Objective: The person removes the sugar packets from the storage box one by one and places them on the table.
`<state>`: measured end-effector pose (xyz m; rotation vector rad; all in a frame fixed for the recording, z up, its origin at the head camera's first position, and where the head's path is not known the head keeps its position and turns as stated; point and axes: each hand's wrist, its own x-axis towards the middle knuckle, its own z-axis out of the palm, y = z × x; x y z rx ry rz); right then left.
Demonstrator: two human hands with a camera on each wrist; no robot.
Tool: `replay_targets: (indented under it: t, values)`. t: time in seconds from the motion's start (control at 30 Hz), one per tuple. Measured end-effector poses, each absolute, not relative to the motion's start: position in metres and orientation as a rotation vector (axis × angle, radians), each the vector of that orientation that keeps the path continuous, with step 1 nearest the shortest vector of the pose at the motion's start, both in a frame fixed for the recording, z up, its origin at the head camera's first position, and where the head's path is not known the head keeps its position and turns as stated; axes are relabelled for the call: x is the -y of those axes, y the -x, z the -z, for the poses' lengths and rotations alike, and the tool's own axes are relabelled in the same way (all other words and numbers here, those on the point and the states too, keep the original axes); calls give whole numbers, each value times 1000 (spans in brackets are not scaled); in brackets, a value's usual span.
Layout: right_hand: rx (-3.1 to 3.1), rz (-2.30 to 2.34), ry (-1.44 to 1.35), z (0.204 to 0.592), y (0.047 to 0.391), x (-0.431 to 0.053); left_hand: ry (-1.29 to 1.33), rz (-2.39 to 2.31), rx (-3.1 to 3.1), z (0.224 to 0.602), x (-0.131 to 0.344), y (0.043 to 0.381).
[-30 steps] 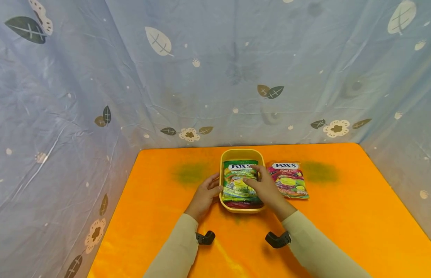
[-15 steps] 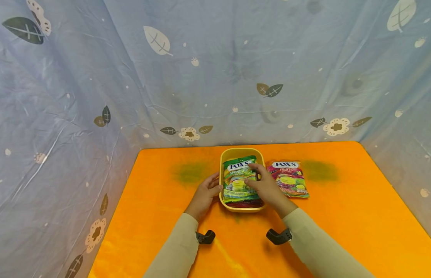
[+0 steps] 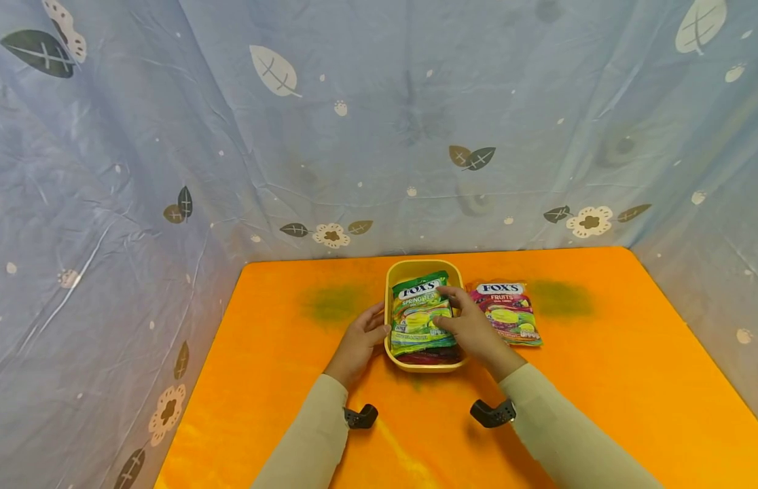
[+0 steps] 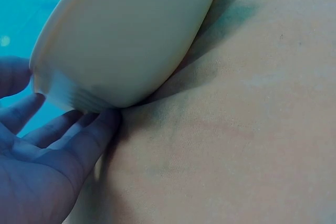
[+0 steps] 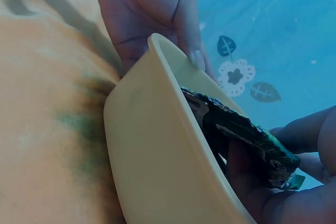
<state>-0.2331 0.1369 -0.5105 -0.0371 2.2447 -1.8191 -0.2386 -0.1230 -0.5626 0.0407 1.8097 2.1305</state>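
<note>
A yellow plastic tub (image 3: pixel 425 368) stands on the table, holding a green Fox's Spring Tea candy bag (image 3: pixel 414 319). Under that bag, a strip of a dark red packet (image 3: pixel 432 356) shows. My left hand (image 3: pixel 358 345) holds the tub's left side, thumb at the rim and fingers against the outer wall (image 4: pixel 126 40). With thumb and fingers, my right hand (image 3: pixel 477 334) pinches the right edge of the green bag, which sits tilted and partly above the rim in the right wrist view. Beside the tub lies a red Fox's Fruits candy bag (image 3: pixel 509 316), partly behind my right hand.
An orange cloth (image 3: pixel 281 407) with green patches covers the table. Blue curtains (image 3: pixel 354 136) with leaf and flower prints hang behind it and at both sides. A black band with a camera (image 3: pixel 492 413) sits on my right wrist, another (image 3: pixel 361 416) on my left.
The green bag has turned slightly counterclockwise, and its top edge has moved up inside the tub. My right hand keeps its pinch; my left hand stays at the tub's side.
</note>
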Motion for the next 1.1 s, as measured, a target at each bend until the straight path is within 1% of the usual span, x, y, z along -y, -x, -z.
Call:
replay_targets:
  t: [0.7, 1.1]
  values:
    - [-2233, 1833, -9, 512, 235, -134, -44, -2119, -1821, 562, 123, 238]
    - [-2176, 1899, 58, 513, 234, -136, -42, -2132, -1816, 563, 123, 238]
